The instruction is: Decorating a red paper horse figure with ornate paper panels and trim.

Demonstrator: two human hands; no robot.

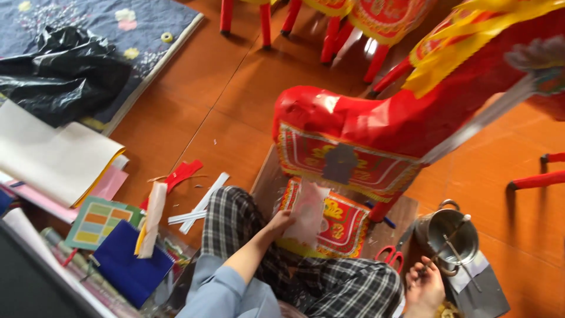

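1. Left hand: grip closed on pale paper sheet, pressed against red paper horse at its chest.
2. Right hand: grip pinching thin stick in metal pot.
3. Red scissors on floor between.

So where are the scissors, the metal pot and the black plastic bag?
Scissors (388,255): head view, on the red handles.
Metal pot (452,234): head view, on its shiny side wall.
Black plastic bag (59,76): head view, on its crumpled middle.

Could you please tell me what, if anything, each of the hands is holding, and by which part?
The left hand pinches a pale paper sheet at its left edge. The right hand seems to grip a thin stick by its lower end.
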